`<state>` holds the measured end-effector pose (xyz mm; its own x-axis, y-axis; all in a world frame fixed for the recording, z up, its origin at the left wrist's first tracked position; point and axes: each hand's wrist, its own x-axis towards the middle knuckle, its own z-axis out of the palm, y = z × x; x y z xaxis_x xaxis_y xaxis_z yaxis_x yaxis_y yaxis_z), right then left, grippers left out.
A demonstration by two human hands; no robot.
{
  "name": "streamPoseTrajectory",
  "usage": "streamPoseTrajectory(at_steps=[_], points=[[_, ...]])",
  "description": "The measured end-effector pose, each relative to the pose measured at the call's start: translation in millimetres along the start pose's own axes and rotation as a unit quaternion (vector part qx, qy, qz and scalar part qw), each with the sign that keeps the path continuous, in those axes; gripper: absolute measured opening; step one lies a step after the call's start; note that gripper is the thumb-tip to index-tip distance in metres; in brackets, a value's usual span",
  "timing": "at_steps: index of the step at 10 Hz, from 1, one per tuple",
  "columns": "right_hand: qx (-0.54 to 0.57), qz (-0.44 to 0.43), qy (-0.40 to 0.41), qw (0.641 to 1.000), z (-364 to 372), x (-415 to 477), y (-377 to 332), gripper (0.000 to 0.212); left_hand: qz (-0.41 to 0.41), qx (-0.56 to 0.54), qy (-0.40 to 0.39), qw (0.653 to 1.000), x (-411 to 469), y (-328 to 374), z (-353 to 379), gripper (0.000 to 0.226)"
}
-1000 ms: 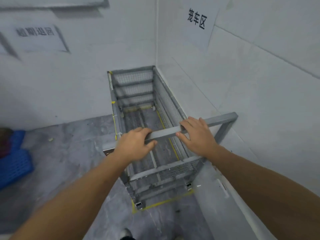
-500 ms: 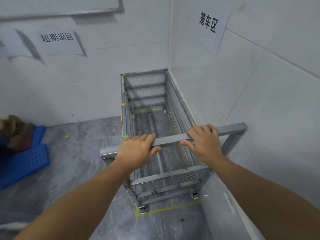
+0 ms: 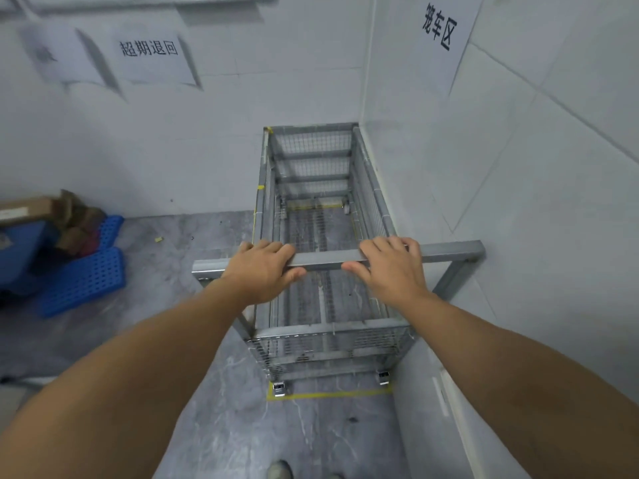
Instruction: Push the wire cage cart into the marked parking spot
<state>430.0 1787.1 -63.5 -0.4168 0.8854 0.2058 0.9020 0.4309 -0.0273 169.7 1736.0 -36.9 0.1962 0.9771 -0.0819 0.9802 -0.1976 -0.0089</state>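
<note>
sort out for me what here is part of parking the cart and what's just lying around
Part of the job:
- wire cart
- handle bar, with the left hand and right hand on it
- yellow floor tape
- wall sign above the corner

Lying about:
- blue crates
- cardboard
- other wall sign
</note>
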Motion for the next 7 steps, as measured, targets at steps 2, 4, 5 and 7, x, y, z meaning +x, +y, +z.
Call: streamPoseTrajectory(at_steps=[2, 4, 5, 7], points=[[0.047, -0.013, -0.048, 0.998, -16.3, -3.5, -5.7, 0.062, -0.023, -0.015, 0.026, 0.999, -27.4, 2.9, -25.7, 0.071], [0.085, -0.018, -0.020, 0.996, -47.3, -24.1, -22.7, 0.065, -0.073, -0.034, 0.083, 0.993, -70.5, 5.8, -44.3, 0.074], [0.080, -0.006, -0.011, 0.997, -69.7, -44.7, -36.2, 0.061, -0.083, -0.028, 0.120, 0.989, -98.4, 6.6, -54.3, 0.072], [0.080, 0.025, 0.058, 0.995, -126.9, -98.0, -86.5, 0.065, -0.112, -0.049, 0.185, 0.975, -168.2, 13.2, -78.4, 0.075]])
